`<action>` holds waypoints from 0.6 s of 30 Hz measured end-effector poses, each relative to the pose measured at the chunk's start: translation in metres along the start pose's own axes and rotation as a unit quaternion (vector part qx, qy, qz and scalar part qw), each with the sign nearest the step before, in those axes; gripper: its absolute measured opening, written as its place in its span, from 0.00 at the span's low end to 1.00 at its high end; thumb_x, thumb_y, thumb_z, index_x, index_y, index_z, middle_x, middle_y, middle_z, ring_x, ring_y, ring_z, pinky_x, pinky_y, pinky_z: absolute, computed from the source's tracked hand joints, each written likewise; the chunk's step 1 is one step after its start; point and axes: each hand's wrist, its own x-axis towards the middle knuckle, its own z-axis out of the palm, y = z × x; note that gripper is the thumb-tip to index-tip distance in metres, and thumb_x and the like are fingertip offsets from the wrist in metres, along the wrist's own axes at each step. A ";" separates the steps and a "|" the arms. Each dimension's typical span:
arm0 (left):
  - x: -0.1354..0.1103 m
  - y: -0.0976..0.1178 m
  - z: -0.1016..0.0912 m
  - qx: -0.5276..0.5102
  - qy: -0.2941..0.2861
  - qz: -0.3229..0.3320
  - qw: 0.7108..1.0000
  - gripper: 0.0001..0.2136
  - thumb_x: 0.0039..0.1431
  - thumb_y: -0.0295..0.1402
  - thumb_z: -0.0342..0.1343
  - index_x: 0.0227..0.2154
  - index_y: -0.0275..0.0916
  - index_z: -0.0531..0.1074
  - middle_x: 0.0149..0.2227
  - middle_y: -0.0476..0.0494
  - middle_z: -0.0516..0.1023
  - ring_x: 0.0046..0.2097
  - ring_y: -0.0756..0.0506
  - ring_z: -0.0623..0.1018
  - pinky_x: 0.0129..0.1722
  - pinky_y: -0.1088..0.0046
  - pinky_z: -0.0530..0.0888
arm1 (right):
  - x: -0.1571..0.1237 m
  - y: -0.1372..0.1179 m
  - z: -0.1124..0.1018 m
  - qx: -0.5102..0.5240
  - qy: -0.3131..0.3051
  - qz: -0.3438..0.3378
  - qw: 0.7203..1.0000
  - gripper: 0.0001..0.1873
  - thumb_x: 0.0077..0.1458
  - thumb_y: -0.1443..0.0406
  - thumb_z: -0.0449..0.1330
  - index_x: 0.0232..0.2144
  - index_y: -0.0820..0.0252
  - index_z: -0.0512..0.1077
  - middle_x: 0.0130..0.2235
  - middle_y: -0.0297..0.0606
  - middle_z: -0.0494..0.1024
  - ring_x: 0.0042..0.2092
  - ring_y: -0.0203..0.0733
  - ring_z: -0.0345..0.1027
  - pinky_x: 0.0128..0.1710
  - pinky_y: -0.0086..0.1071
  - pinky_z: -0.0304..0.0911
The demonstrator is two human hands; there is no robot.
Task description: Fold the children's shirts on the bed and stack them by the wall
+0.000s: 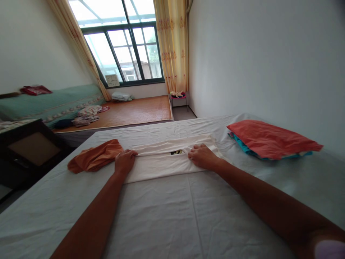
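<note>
A cream-white garment, perhaps a T-shirt, lies folded into a long strip across the bed, with part of a black and yellow print showing near its middle. At its left end, my left hand pinches the folded edge between thumb and fingers. My right hand is closed on the cloth to the right of the print, fingers curled. Just left of my left hand rests a crumpled orange-brown cloth. What lies inside the folds is hidden.
The white-sheeted bed fills the foreground. Red and blue folded cloths lie at its right, near the wall. A dark cabinet stands left. Beyond is a second bed with a brown mat and clothes; a pink stool stands by the curtain.
</note>
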 end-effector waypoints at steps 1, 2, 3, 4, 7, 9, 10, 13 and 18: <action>0.000 0.000 0.000 -0.001 0.001 0.002 1.000 0.15 0.58 0.31 0.45 0.37 0.44 0.78 0.43 0.45 0.79 0.46 0.41 0.76 0.48 0.63 0.68 | 0.000 -0.003 0.002 0.013 0.013 0.013 1.000 0.06 0.53 0.68 0.58 0.33 0.59 0.76 0.36 0.43 0.79 0.43 0.46 0.68 0.44 0.37 0.57; 0.000 0.000 0.000 -0.003 0.003 0.004 1.000 0.15 0.58 0.31 0.45 0.37 0.44 0.78 0.42 0.45 0.79 0.46 0.41 0.76 0.48 0.63 0.68 | 0.001 -0.004 0.004 0.047 0.026 0.020 0.998 0.07 0.54 0.68 0.57 0.34 0.59 0.76 0.36 0.42 0.79 0.42 0.44 0.69 0.43 0.35 0.58; 0.000 0.000 -0.001 -0.004 0.004 0.006 1.000 0.15 0.58 0.31 0.45 0.37 0.44 0.78 0.42 0.45 0.79 0.46 0.41 0.76 0.48 0.62 0.68 | 0.002 -0.005 0.005 0.095 0.033 0.021 0.995 0.07 0.56 0.67 0.57 0.35 0.59 0.76 0.36 0.40 0.79 0.40 0.42 0.70 0.41 0.33 0.59; 0.000 0.000 -0.001 -0.004 0.006 0.005 1.000 0.14 0.57 0.31 0.46 0.37 0.44 0.78 0.42 0.45 0.79 0.46 0.41 0.76 0.48 0.62 0.68 | 0.003 -0.004 0.006 0.149 0.035 0.017 0.988 0.08 0.57 0.65 0.57 0.36 0.59 0.76 0.35 0.38 0.79 0.37 0.40 0.70 0.39 0.31 0.60; -0.001 0.002 -0.005 -0.001 0.011 0.006 1.000 0.13 0.56 0.30 0.47 0.35 0.44 0.78 0.42 0.45 0.79 0.46 0.40 0.75 0.49 0.61 0.67 | 0.009 0.006 0.008 0.236 0.064 0.019 0.970 0.15 0.62 0.58 0.52 0.38 0.58 0.76 0.35 0.36 0.80 0.35 0.38 0.71 0.38 0.30 0.62; -0.001 0.005 -0.007 0.003 0.022 0.012 1.000 0.13 0.56 0.30 0.47 0.34 0.43 0.78 0.41 0.45 0.79 0.46 0.40 0.75 0.50 0.60 0.67 | 0.010 0.019 0.013 0.202 0.108 0.050 0.972 0.20 0.65 0.57 0.46 0.42 0.58 0.75 0.41 0.40 0.80 0.44 0.41 0.70 0.45 0.33 0.62; -0.001 0.007 -0.008 0.003 0.028 0.018 0.999 0.13 0.57 0.30 0.47 0.34 0.43 0.78 0.42 0.44 0.79 0.47 0.40 0.75 0.51 0.60 0.66 | 0.010 0.027 0.017 0.169 0.121 0.073 0.975 0.21 0.65 0.57 0.45 0.46 0.59 0.74 0.47 0.42 0.78 0.49 0.43 0.68 0.50 0.36 0.61; -0.002 0.016 -0.011 0.004 0.031 0.043 0.999 0.15 0.59 0.30 0.44 0.39 0.42 0.77 0.46 0.43 0.77 0.49 0.41 0.73 0.54 0.61 0.64 | 0.004 0.053 0.032 0.070 0.062 0.137 0.986 0.26 0.65 0.53 0.43 0.58 0.57 0.65 0.61 0.44 0.65 0.62 0.49 0.55 0.59 0.45 0.52; -0.004 0.030 -0.012 0.011 -0.033 0.049 0.998 0.16 0.61 0.33 0.44 0.45 0.43 0.75 0.49 0.44 0.76 0.49 0.41 0.74 0.51 0.63 0.67 | -0.006 0.078 0.048 0.023 -0.054 0.157 0.986 0.32 0.64 0.48 0.38 0.65 0.52 0.55 0.67 0.37 0.54 0.67 0.47 0.45 0.64 0.46 0.44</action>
